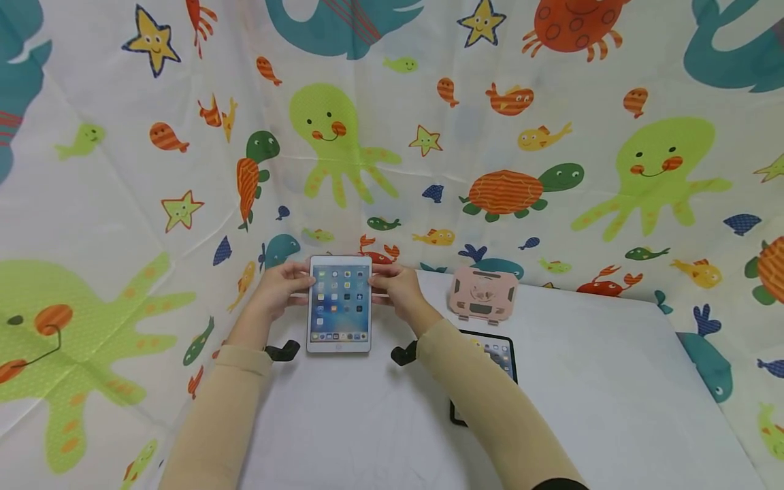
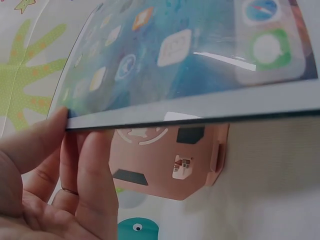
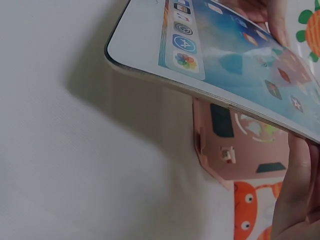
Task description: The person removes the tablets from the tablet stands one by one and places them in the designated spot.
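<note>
A white tablet (image 1: pixel 339 306) with a lit screen of app icons is held up by both hands, one at each long side. My left hand (image 1: pixel 282 289) pinches its left edge, thumb on the front and fingers behind, as the left wrist view also shows. On the opposite edge my right hand (image 1: pixel 401 292) grips it the same way. Below the tablet, apart from it in both wrist views, lies a pink case shell (image 2: pixel 160 175) with dark pads and a round cut-out pattern. The head view hides this shell behind the tablet.
Another pink case piece (image 1: pixel 484 296) lies right of the tablet, near the back edge of the white table (image 1: pixel 600 381). A black-rimmed panel (image 1: pixel 505 352) showing icons is partly covered by the right forearm. A patterned sea-animal cloth (image 1: pixel 392 136) hangs behind and at the left.
</note>
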The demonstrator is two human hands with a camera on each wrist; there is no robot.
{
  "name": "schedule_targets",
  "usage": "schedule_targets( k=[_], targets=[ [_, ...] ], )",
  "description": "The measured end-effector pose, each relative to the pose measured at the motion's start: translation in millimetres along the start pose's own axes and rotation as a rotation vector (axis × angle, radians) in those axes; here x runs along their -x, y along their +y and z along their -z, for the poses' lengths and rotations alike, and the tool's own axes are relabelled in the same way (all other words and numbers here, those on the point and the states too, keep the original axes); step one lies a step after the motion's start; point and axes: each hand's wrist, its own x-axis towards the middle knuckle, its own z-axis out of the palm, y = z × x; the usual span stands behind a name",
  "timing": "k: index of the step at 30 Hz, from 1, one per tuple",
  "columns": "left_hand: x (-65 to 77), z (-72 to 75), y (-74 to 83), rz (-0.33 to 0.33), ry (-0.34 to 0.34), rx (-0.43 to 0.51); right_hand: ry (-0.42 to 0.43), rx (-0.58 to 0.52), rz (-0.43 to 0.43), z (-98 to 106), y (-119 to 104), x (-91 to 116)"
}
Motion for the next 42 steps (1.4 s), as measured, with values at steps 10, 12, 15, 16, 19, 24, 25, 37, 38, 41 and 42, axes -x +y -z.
schedule_targets(
  k=[10, 12, 15, 16, 19, 24, 25, 37, 38, 41, 42],
  targets=[
    [4.9, -2.0, -10.6, 0.040, -0.035, 0.002, -0.012, -0.007, -0.062, 0, 6, 7],
    [6.4, -1.9, -12.8, 0.045, -0.034, -0.001, -0.013, -0.009, -0.067, -1, 8, 8],
    [8.3, -0.6, -15.9, 0.060, -0.032, -0.005, -0.006, -0.010, -0.076, -4, 12, 9],
    [8.8, 0.0, -17.0, 0.066, -0.031, -0.005, -0.002, -0.010, -0.081, -5, 14, 9],
    [10.6, 2.1, -19.8, 0.078, -0.043, -0.013, 0.012, -0.013, -0.107, -8, 19, 10],
    [14.1, 2.4, -25.2, 0.106, -0.065, -0.026, 0.030, -0.027, -0.161, -9, 28, 13],
    [14.6, 1.7, -26.2, 0.112, -0.066, -0.025, 0.031, -0.028, -0.168, -9, 29, 14],
    [21.0, -1.7, -39.1, 0.211, -0.082, -0.032, 0.036, -0.017, -0.191, -9, 44, 24],
    [21.6, -2.0, -40.4, 0.209, -0.088, -0.032, 0.036, -0.015, -0.191, -9, 45, 25],
    [22.5, -4.2, -44.4, 0.224, -0.089, -0.029, 0.035, -0.010, -0.201, -9, 48, 28],
    [23.0, -4.9, -45.6, 0.224, -0.093, -0.029, 0.035, -0.008, -0.207, -9, 49, 29]
  ],
)
